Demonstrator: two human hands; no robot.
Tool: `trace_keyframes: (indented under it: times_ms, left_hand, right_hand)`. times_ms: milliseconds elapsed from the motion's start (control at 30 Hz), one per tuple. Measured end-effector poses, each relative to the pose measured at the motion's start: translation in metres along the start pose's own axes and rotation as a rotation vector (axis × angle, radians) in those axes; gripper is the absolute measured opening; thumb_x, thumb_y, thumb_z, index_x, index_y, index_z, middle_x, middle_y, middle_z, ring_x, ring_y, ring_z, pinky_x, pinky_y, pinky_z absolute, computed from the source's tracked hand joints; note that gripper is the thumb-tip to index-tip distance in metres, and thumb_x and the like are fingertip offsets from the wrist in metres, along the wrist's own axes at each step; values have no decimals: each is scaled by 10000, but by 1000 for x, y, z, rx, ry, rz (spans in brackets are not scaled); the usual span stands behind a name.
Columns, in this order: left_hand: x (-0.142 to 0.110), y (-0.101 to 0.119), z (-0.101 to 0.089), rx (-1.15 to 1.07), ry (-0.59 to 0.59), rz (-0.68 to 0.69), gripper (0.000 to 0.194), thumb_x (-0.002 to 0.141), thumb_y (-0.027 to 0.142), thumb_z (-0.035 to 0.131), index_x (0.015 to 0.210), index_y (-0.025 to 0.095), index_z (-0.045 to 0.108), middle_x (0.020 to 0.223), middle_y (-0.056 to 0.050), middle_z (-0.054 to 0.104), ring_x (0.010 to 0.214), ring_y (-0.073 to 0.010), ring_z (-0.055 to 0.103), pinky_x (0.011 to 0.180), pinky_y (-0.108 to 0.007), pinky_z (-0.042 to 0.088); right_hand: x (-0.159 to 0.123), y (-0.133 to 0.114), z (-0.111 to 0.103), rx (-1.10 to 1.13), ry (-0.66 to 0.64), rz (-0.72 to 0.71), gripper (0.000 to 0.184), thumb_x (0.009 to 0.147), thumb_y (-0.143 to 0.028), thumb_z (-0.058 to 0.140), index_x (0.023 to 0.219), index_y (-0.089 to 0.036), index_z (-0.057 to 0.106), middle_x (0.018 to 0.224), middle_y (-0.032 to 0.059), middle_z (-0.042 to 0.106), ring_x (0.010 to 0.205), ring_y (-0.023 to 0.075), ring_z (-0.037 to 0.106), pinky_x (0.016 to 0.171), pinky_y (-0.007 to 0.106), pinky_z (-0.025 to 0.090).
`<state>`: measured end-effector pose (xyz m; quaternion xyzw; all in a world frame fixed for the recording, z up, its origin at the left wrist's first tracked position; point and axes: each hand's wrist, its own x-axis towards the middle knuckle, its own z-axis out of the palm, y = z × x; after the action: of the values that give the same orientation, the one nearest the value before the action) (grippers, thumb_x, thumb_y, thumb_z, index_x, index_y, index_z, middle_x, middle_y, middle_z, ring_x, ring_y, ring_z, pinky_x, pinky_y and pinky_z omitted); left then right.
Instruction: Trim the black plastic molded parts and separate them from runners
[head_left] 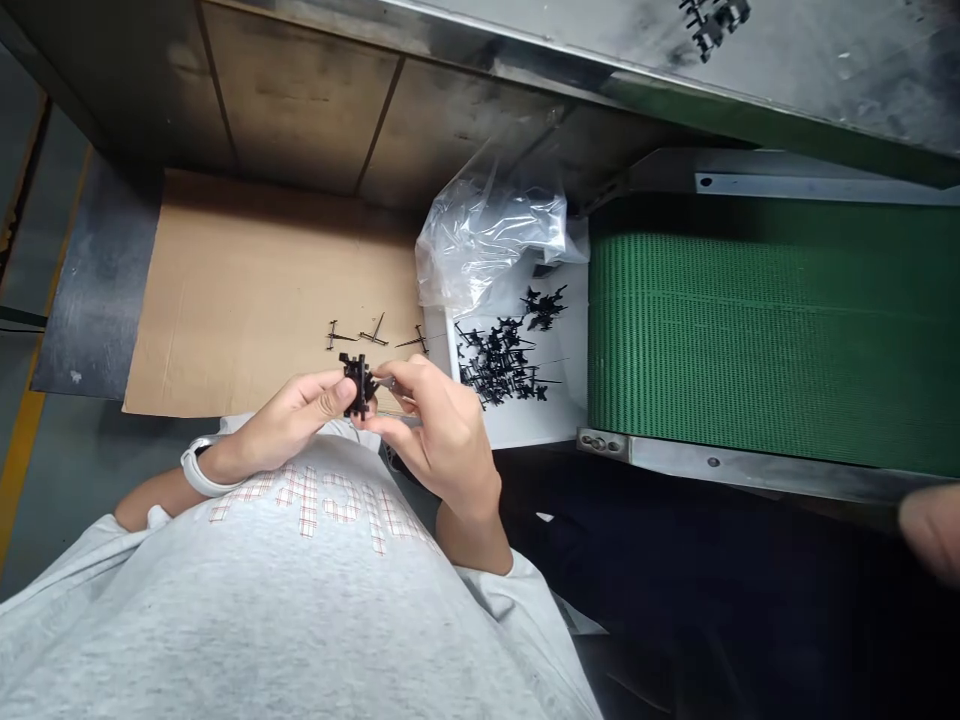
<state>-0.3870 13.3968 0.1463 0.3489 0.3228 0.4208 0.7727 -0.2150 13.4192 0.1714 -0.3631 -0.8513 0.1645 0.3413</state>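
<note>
My left hand [311, 405] pinches a small black plastic part [360, 386] with several prongs, held up in front of my shirt. On the part's right side are the bent fingers and thumb of my right hand [435, 415], gripping it too. A small greyish bit shows between the right fingers, too small to name. Just beyond the hands, thin black sprue pieces [373, 331] lie on a cardboard sheet [247, 270]. To the right, a white bin [525, 432] holds a heap of black sprue pieces [499, 360].
A clear plastic bag [487, 240] is bunched over the bin's far side. Right of it runs a green conveyor belt [750, 340] with a metal side rail. Another black part [712, 22] sits on the metal ledge [600, 30] above. A blurred co-worker's hand [934, 530] shows at the right edge.
</note>
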Motion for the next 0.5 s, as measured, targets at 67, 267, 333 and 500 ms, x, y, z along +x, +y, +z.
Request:
trace_keyframes:
  times_ms: [67, 267, 333, 500]
  left_hand:
    - [-2, 2, 0, 27, -37, 1, 449, 884, 585, 560, 723, 170, 625, 748, -20, 575, 773, -131, 548, 738, -253, 413]
    - [-6, 5, 2, 109, -46, 24, 484, 889, 610, 529, 702, 170, 600, 758, -31, 600, 728, -122, 537, 680, -244, 413]
    - [-7, 5, 2, 139, -42, 18, 496, 884, 627, 520, 710, 171, 606, 765, -39, 613, 728, -130, 541, 671, -254, 410]
    - [-8, 5, 3, 151, -40, -15, 519, 873, 657, 511, 707, 172, 594, 750, -43, 610, 707, -137, 526, 657, -272, 397]
  right_hand:
    - [-1, -1, 1, -48, 28, -22, 268, 978, -447, 506, 922, -185, 523, 663, -7, 567, 552, 95, 487, 487, 240, 360]
    - [-5, -4, 5, -106, 55, -3, 365, 983, -518, 451, 804, -201, 492, 591, -25, 501, 505, 95, 426, 490, 268, 309]
    - [-5, -6, 6, -112, 61, -3, 398, 982, -547, 428, 791, -203, 484, 575, -30, 471, 494, 94, 401, 479, 270, 300]
    - [-6, -7, 10, -123, 110, -25, 486, 975, -636, 320, 781, -208, 446, 559, -38, 398, 472, 89, 334, 453, 268, 285]
